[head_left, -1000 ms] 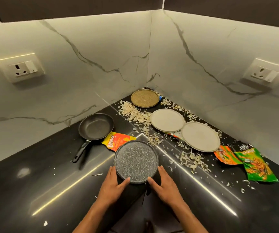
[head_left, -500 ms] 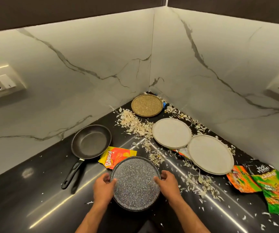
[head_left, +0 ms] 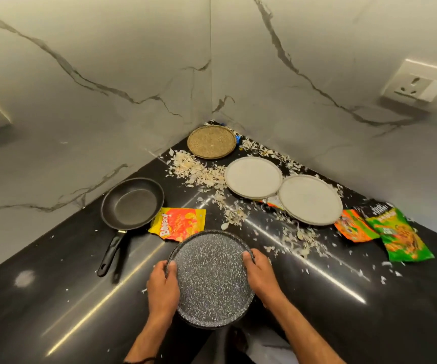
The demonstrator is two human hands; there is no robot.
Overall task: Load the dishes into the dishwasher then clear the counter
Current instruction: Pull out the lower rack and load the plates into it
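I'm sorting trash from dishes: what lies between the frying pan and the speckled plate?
Head view: a yellow-red snack wrapper lies between frying pan and speckled plate.

The glossy black stone worktop runs into a corner between two marble-patterned walls, and a round woven tan mat lies right in that back corner. Along the right-hand wall edge two pale grey round plates lie side by side, with an orange snack packet and a green snack packet beyond them. Towards the left wall edge rests a black non-stick frying pan, a yellow-and-red crisp packet just beside it, and pale flaky scraps are scattered across the middle.
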